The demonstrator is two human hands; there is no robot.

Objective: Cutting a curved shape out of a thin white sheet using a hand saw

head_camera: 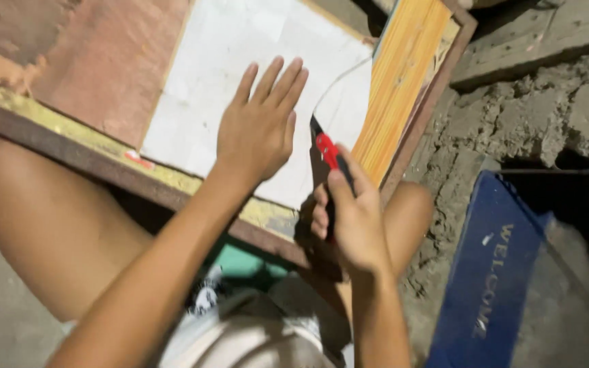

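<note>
Across our knees lies a worn board (90,75) in a rusty metal frame (438,88), and on this surface rests a white sheet (240,48) with a curved cut already running through its right side. Our left hand (257,129) is released and spread flat, fingers together, pressing the sheet down just left of the cut. Our right hand (352,218) is clenched around a red and black utility knife (327,151), its tip touching the sheet at the lower end of the curve.

We judge the step in hand to be slicing along that curve. Doing it well would call for the flat hand to stay behind and beside the blade's path, never ahead of it, for the blade to lean low, and for light, steady pulls so the sheet does not tear or slide. The picture is blurred, so how far the blade is extended is, perhaps, not something we can tell.

An orange wood-grain plank (403,75) lies just beside the sheet along the frame. A blue mat (485,272) rests on the rough concrete floor (553,102) to the right. We see no containers anywhere, so nothing held in any.
</note>
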